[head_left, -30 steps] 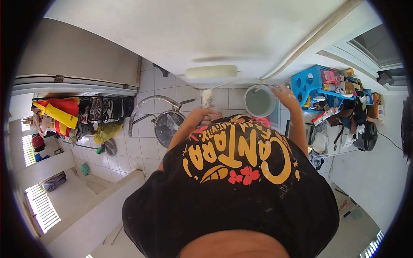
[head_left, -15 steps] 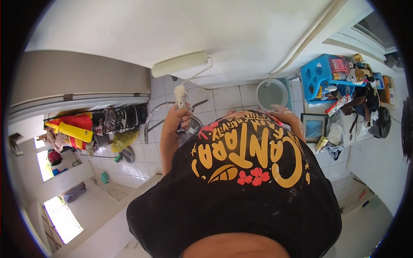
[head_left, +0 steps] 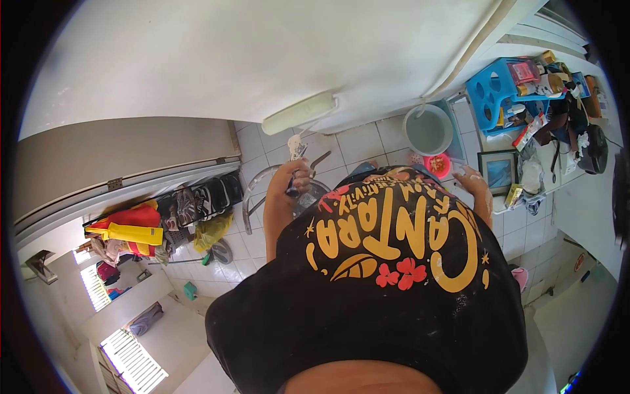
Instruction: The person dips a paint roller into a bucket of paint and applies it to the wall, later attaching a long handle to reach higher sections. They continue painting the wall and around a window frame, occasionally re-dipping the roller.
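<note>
- The person's left hand [head_left: 298,176] is clamped on the pale, paint-crusted handle [head_left: 297,146] of a paint roller; the fingers wrap around its lower part.
- The paint roller's pale cream, cylindrical sleeve [head_left: 298,113] lies beyond the left hand, on the side toward the smooth white wall [head_left: 262,59], joined to the handle by a thin bent rod [head_left: 319,125]. Whether the sleeve touches the wall, I cannot tell.
- The right hand [head_left: 474,180] is well apart from the paint roller; its fingers are spread and loose, with nothing seen in its grasp. Whitish smears mark the hand and forearm.
- A round, whitish bucket [head_left: 449,138] holding cloudy liquid [head_left: 426,134] stands on the white tiled floor [head_left: 357,141], beyond the right hand and well to the right of the roller.
- A small, round, bright pink-red bowl [head_left: 446,168] sits between the bucket and the person's black printed T-shirt [head_left: 367,315], near the right hand.
- Under and beside the left forearm shows a metal-framed stool with a dark round seat [head_left: 314,195].
- To the right of the right hand is a dark-framed picture [head_left: 499,172], with a blue plastic rack [head_left: 482,98] farther off.
</note>
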Available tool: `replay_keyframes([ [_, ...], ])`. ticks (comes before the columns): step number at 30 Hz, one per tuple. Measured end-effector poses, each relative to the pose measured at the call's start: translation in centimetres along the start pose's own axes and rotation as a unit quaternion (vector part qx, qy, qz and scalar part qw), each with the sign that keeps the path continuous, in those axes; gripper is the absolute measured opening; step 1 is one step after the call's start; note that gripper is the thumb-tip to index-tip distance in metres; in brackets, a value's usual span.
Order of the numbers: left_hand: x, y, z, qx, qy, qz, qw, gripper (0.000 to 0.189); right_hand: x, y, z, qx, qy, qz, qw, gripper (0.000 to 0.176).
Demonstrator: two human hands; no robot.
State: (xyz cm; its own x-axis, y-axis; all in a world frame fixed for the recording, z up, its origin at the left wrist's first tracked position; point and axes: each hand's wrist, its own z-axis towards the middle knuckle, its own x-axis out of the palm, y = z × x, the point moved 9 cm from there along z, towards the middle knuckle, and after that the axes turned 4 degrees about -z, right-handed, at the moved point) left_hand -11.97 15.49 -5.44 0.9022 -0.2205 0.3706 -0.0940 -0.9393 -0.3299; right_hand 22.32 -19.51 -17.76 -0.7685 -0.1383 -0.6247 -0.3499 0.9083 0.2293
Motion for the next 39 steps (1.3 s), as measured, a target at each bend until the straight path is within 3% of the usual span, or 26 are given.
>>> replay_keyframes([
  [3, 1.4, -1.1, -7.3, 0.060, 0.042, 0.030, 0.997, 0.034, 1.3, 2.4, 0.1, 0.011, -0.003, -0.030, 0.999, 0.065],
  [6, 1.4, -2.2, -13.0, 0.126, 0.034, 0.058, 0.990, 0.038, 3.8, 6.2, 3.1, -0.086, 0.041, -0.055, 0.994, 0.060],
  [10, -0.5, -2.9, -14.3, 0.180, 0.044, 0.045, 0.982, 0.041, 4.2, 13.0, 3.6, -0.129, 0.021, -0.073, 0.989, 0.057],
  [12, -0.9, -3.0, -13.6, 0.180, 0.036, 0.070, 0.981, 0.041, 5.1, 16.5, 4.1, -0.228, -0.025, -0.048, 0.972, 0.056],
  [16, -1.3, -3.8, -12.9, 0.162, 0.034, 0.120, 0.979, 0.042, 5.1, 18.4, 1.9, -0.240, -0.027, 0.000, 0.970, 0.057],
  [21, -2.1, -4.2, -12.6, 0.197, 0.023, 0.157, 0.967, 0.039, 9.7, 12.8, 1.9, -0.132, 0.040, -0.065, 0.988, 0.065],
  [27, -1.1, -3.6, -10.8, 0.164, 0.068, 0.164, 0.970, 0.034, 10.9, 9.0, -1.2, -0.062, 0.085, -0.055, 0.993, 0.067],
  [31, -0.6, -3.4, -4.2, 0.106, 0.156, -0.009, 0.982, 0.020, 11.4, 6.9, -0.6, -0.024, 0.065, -0.047, 0.997, 0.065],
  [33, -1.3, -0.9, 1.6, -0.068, 0.201, -0.183, 0.960, 0.020, 10.1, 8.0, -1.1, -0.040, 0.017, -0.023, 0.999, 0.066],
  [36, -2.9, 0.5, 6.7, -0.074, 0.137, -0.111, 0.981, 0.025, 9.5, 8.4, -0.4, -0.090, -0.020, 0.011, 0.996, 0.065],
  [39, -3.4, 0.1, 5.5, -0.039, 0.117, -0.050, 0.991, 0.024, 8.5, 7.5, -2.7, -0.041, -0.055, 0.055, 0.996, 0.064],
])
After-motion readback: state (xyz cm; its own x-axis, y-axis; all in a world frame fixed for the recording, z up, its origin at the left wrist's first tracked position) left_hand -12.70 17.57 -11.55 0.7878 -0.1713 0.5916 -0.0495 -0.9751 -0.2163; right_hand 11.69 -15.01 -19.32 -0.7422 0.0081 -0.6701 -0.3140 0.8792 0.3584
